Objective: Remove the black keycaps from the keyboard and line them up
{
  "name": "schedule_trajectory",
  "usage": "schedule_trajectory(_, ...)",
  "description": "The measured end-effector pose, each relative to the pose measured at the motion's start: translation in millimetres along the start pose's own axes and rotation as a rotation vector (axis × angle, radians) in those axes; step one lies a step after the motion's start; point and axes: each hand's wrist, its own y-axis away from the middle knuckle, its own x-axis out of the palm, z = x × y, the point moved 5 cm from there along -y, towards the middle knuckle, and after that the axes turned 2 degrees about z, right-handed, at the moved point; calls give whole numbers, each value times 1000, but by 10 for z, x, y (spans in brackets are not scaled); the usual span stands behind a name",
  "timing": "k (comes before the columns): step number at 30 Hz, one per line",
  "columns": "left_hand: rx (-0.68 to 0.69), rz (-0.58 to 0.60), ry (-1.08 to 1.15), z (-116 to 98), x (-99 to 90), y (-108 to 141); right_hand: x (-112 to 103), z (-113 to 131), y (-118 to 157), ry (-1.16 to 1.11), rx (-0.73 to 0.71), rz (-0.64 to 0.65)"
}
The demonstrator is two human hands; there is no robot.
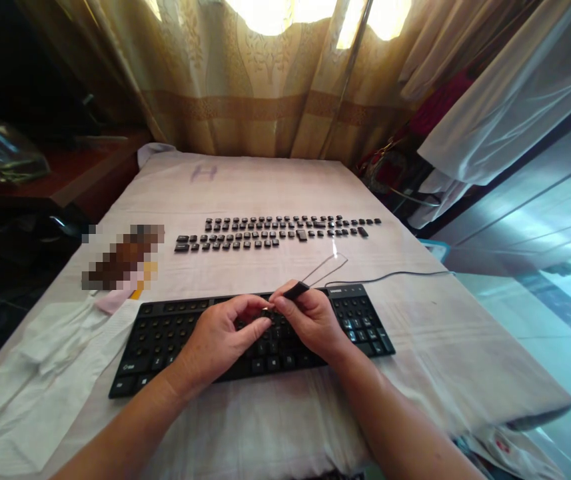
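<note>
Over the keyboard (275,343), my left hand (225,337) pinches what looks like a small keycap (266,313); my right hand (311,316) is curled round the wire puller (296,291). Loose keycaps (273,235) lie beyond the keyboard. Best pinch lightly, wrists steady.

Keyboard (280,348) on bench (275,190), keycaps (302,235) in rows behind
Hands (222,333) over the keyboard, puller (296,291) in the right; sheets (55,400) at left, cable (390,274) behind, curtain (265,87) beyond the bench.
</note>
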Motion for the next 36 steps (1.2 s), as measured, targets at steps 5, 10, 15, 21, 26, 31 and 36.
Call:
schedule_trajectory(5, -44, 20, 6, 32, -29, -48, -143, -14, -21, 56, -15, -192)
schedule_trajectory(10, -29, -27, -47, -2, -172, -168, -317, -5, -73, 346, -149, -96)
schedule_trajectory(15, -49, -82, -48, 8, -325, -314, -385, -119, -61, 681, -133, 103)
schedule_trajectory(21, -90, -50, 66, 3, -231, -380, -542, -197, -35, 921, -67, 184)
schedule_trajectory(26, -101, 4, 114, -44, -99, -370, -606, -41, -25, 943, -151, 18)
schedule_trajectory(31, -114, 1, 168, -55, -54, -343, -297, 162, -35, 745, -339, 42)
schedule_trajectory(36, -170, 16, 238, -16, -43, -323, -99, 170, -55, 802, -384, 68)
